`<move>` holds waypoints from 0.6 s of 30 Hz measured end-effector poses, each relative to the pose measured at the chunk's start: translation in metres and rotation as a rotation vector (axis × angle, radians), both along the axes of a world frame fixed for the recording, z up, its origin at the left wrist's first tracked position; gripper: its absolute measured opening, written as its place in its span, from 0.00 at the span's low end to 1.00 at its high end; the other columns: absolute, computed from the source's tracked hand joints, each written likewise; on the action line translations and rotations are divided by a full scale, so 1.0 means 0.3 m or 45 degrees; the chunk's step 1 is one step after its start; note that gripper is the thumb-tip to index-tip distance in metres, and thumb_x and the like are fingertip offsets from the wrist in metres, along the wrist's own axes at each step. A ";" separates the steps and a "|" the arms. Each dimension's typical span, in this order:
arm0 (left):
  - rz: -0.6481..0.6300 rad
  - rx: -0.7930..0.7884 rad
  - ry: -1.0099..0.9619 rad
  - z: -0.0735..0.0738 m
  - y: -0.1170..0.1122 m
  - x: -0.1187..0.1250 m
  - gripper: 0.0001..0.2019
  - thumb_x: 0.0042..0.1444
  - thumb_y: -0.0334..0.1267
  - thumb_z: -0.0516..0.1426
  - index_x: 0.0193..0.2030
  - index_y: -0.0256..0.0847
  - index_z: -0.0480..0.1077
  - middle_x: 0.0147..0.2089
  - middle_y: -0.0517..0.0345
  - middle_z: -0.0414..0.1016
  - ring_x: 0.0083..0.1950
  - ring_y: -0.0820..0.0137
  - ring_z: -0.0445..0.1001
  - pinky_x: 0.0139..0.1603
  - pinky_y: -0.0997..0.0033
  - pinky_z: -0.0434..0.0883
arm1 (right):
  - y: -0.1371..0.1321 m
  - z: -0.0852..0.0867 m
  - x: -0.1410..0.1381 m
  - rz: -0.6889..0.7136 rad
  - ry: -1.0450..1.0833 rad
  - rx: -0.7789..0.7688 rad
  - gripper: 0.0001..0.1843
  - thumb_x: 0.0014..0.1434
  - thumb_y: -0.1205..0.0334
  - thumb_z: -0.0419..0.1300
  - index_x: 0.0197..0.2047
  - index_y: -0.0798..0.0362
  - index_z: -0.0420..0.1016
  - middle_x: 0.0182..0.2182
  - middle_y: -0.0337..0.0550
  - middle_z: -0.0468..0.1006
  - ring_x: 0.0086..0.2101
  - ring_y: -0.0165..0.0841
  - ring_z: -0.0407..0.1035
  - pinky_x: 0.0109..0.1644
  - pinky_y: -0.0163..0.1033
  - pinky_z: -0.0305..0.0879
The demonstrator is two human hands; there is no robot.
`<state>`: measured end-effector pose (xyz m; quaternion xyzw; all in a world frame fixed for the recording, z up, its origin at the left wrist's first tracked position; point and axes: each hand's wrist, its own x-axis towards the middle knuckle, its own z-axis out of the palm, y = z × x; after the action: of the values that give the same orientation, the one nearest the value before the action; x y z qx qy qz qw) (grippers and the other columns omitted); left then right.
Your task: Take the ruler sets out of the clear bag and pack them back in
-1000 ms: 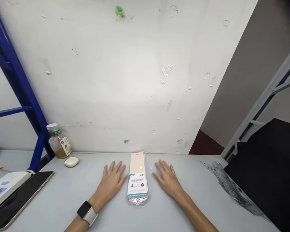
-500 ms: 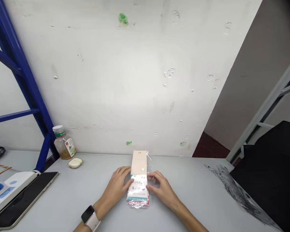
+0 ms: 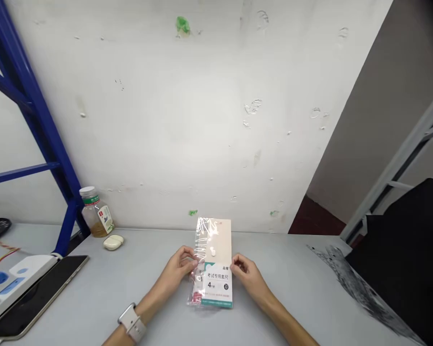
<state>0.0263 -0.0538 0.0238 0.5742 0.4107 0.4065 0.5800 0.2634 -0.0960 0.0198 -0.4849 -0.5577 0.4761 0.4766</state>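
Pinching the clear film wrapper [image 3: 203,238] of a ruler-set packet [image 3: 217,283] lying flat on a grey desk [image 3: 281,254], the left hand [image 3: 175,275] clenches the film at the packet's left edge with curled fingers [image 3: 187,259]. The right hand [image 3: 247,276] touches the right edge, steadying the packet, its grip unclear. A jar [image 3: 95,216] and a pale oval case [image 3: 113,242] sit well left of the packet.

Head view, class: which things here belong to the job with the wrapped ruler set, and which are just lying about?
In use: left hand; right hand; cream-and-white ruler set in clear plastic wrap.
Lying about: green-banded clear jar; cream oval case; black tablet; white power strip.
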 end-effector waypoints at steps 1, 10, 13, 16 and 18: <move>-0.011 -0.003 -0.017 0.000 -0.003 -0.003 0.22 0.48 0.48 0.65 0.47 0.44 0.65 0.39 0.62 0.70 0.28 0.75 0.67 0.32 0.72 0.66 | -0.002 0.001 0.000 0.027 0.024 -0.021 0.15 0.57 0.50 0.59 0.27 0.51 0.66 0.26 0.35 0.66 0.30 0.31 0.60 0.35 0.36 0.57; 0.126 0.170 0.242 0.024 0.023 -0.065 0.30 0.49 0.43 0.58 0.62 0.43 0.63 0.46 0.55 0.71 0.27 0.75 0.62 0.34 0.70 0.66 | 0.057 -0.042 0.073 -0.091 -0.039 -0.008 0.21 0.56 0.42 0.57 0.26 0.49 0.59 0.24 0.34 0.64 0.27 0.31 0.60 0.32 0.36 0.57; 0.304 0.162 0.393 0.028 0.056 -0.116 0.29 0.47 0.44 0.57 0.57 0.38 0.69 0.42 0.54 0.74 0.30 0.70 0.66 0.35 0.68 0.67 | 0.081 -0.054 0.142 -0.199 -0.257 -0.006 0.21 0.57 0.41 0.53 0.25 0.49 0.57 0.22 0.33 0.61 0.25 0.30 0.57 0.29 0.36 0.55; 0.455 0.146 0.529 0.025 0.070 -0.147 0.27 0.47 0.48 0.58 0.52 0.37 0.73 0.32 0.58 0.72 0.30 0.67 0.68 0.34 0.67 0.68 | 0.091 -0.063 0.189 -0.273 -0.398 -0.027 0.21 0.56 0.45 0.54 0.22 0.48 0.54 0.19 0.31 0.58 0.23 0.29 0.54 0.27 0.35 0.51; 0.483 0.156 0.577 0.019 0.070 -0.155 0.27 0.47 0.50 0.57 0.51 0.38 0.74 0.26 0.62 0.69 0.28 0.67 0.68 0.33 0.68 0.67 | 0.095 -0.072 0.201 -0.301 -0.467 -0.035 0.20 0.55 0.47 0.55 0.21 0.48 0.52 0.18 0.31 0.56 0.22 0.29 0.52 0.27 0.35 0.49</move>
<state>-0.0200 -0.0328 0.0296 0.5973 0.6043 0.3929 0.3515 0.3237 -0.0673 -0.0017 -0.6318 -0.5678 0.3284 0.4131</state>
